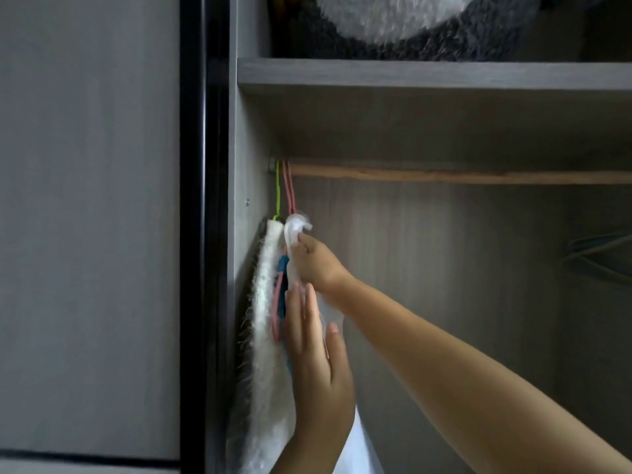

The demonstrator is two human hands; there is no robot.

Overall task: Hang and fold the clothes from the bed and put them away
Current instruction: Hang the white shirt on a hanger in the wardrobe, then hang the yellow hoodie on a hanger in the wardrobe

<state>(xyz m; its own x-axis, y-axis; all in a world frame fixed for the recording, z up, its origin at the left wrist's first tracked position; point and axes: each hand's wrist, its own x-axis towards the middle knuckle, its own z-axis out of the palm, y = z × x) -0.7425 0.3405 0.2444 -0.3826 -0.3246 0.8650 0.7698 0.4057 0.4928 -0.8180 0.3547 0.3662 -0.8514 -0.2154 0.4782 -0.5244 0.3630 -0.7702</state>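
At the rail (444, 175): white garment (294, 241), soft, light; my right hand (316, 263) pinched its shoulder, left hand (316, 357) pressed flat.

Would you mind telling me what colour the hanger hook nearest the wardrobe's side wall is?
Bright green; the hanger hook shows best in the head view, beside two pink hooks.

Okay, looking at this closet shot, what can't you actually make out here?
- Head view: the white garment is mostly hidden behind the left hand and right hand.
- Fluffy item on the top shelf: cut off by the top edge.
- Hangers at right: blurred, dim, uncountable.
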